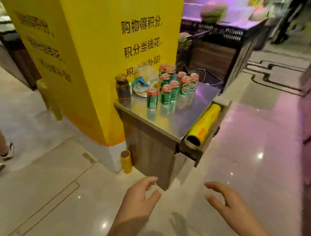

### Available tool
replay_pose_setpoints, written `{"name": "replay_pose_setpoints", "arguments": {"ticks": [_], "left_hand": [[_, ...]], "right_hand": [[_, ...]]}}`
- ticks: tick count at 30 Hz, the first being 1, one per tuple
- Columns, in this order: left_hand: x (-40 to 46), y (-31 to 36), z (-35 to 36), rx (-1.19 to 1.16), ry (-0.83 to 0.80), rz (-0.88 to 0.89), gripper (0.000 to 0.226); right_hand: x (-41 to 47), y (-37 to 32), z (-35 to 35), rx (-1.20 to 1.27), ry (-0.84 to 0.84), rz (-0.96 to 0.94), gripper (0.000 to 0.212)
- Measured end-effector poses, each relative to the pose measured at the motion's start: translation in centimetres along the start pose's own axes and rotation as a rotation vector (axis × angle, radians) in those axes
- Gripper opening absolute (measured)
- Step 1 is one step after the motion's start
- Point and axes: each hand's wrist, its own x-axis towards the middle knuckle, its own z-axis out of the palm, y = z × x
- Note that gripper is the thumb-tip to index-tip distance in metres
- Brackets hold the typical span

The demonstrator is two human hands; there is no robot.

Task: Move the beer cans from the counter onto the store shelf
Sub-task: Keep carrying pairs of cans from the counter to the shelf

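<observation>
Head view. Beer cans point(172, 84): upright cluster, back half of steel counter point(191, 115), beside jar point(123, 88) at back-left corner. Left hand point(139, 201), right hand point(226, 201): fingers apart, empty, well short of counter. Step: approach. Next: reach for the front cans. Shelf not seen.

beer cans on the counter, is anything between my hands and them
Nothing visible. Both hands, left and right, are open over bare floor, and the nearest beer can stands at the steel counter's front, with no objects before it.
</observation>
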Motion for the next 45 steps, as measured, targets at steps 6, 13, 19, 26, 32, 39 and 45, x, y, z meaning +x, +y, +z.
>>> {"name": "replay_pose_setpoints", "arguments": {"ticks": [6, 13, 19, 26, 32, 39, 45], "left_hand": [[8.5, 0.5, -0.2, 0.000, -0.054, 0.002, 0.032], [21.4, -0.7, -4.0, -0.099, 0.055, -0.096, 0.043], [31.8, 0.4, -5.2, -0.102, 0.079, -0.160, 0.031], [40.5, 1.5, -3.4, -0.036, 0.012, -0.095, 0.036], [46.4, 1.0, -1.7, -0.049, -0.017, -0.210, 0.056], [51.9, 0.5, -1.2, -0.042, 0.030, -0.240, 0.087], [53.5, 0.8, -0.1, -0.110, 0.090, -0.178, 0.095]], "right_hand": [[8.0, -0.9, -1.4, 0.064, 0.018, -0.006, 0.031], [23.5, -5.5, -2.8, 0.053, -0.003, -0.168, 0.034], [32.9, -6.4, -4.8, -0.008, 0.010, -0.147, 0.038], [40.2, -5.5, -4.9, 0.097, -0.011, 0.004, 0.036], [47.9, -6.8, -3.6, 0.201, -0.022, 0.146, 0.058], [54.7, -9.5, -2.1, 0.467, 0.174, 0.194, 0.069], [57.4, -9.7, -0.1, 0.441, 0.246, 0.302, 0.070]]}}
